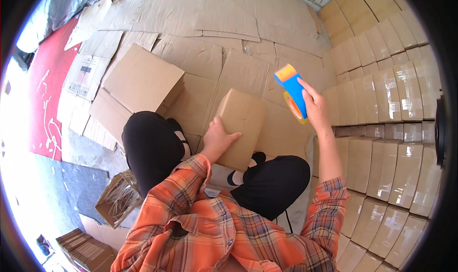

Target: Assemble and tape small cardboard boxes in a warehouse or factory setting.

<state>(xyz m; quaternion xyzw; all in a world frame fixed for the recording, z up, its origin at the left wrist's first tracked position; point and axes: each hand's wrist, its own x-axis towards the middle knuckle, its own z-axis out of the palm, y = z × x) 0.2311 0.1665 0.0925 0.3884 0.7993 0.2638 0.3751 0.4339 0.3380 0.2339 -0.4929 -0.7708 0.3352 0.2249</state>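
Currently my right grip [316,107] clasps the tape dispenser [295,89]; left grip [219,137] touches the carton [244,119], clamping unclear. Best brace carton squarely.

A plain brown oblong cardboard carton [245,119] sits there, an orange-tipped blue tape dispenser [292,88] held aloft to its right.

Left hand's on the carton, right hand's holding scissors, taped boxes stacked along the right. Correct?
Not quite: the head view shows the right hand holding a blue-and-orange tape dispenser, not scissors. The left hand is on the carton, and taped boxes are stacked along the right, as you said.
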